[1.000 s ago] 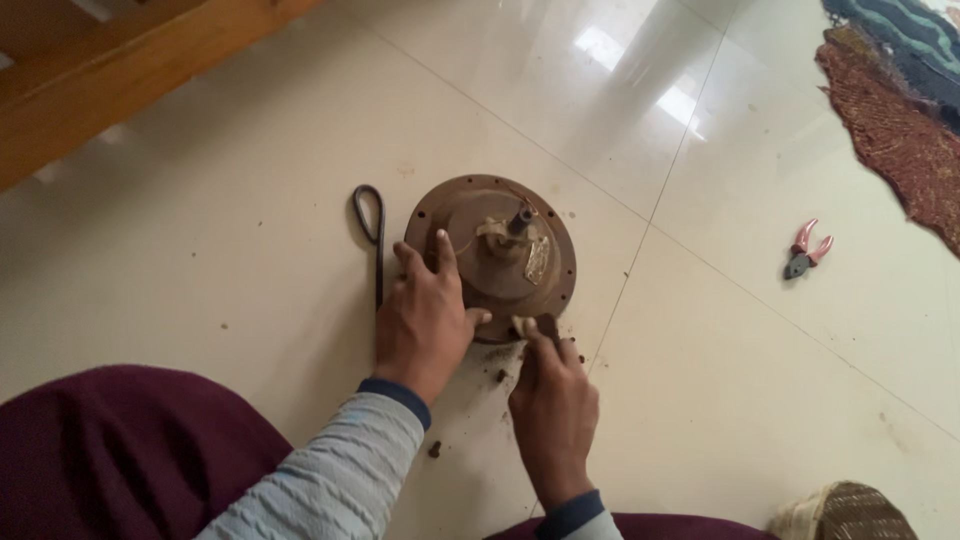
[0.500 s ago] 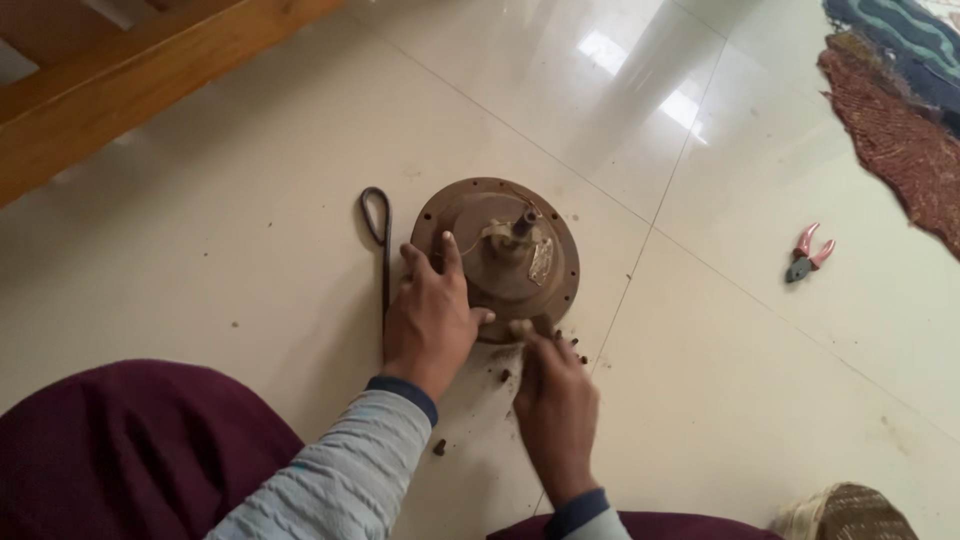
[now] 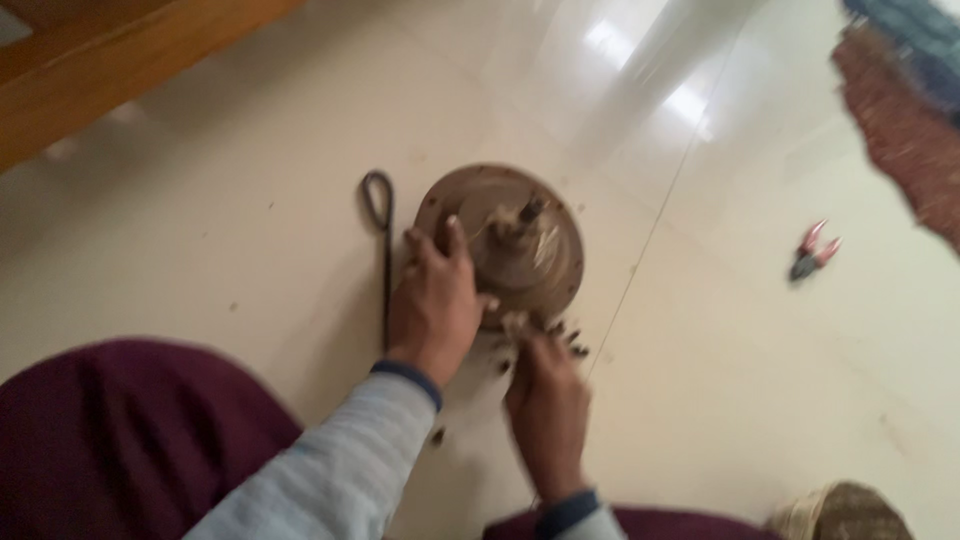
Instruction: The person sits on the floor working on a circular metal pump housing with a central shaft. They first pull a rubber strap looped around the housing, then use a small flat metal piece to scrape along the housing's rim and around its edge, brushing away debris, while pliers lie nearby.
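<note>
Item, nearest: our right hand point(image 3: 547, 400), fingers pinched on something small at the near rim of the round brown motor housing point(image 3: 505, 245). Our left hand point(image 3: 435, 300) presses flat, steadying it on the floor point(image 3: 200, 260). Beyond: a looped black rod point(image 3: 383, 240), red-handled pliers point(image 3: 812, 252).

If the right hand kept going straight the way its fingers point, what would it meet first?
The right hand points up-frame at the round brown motor housing, so it would likely meet its near rim first. The fingertips already seem to be at that edge, though blur hides any contact.
</note>
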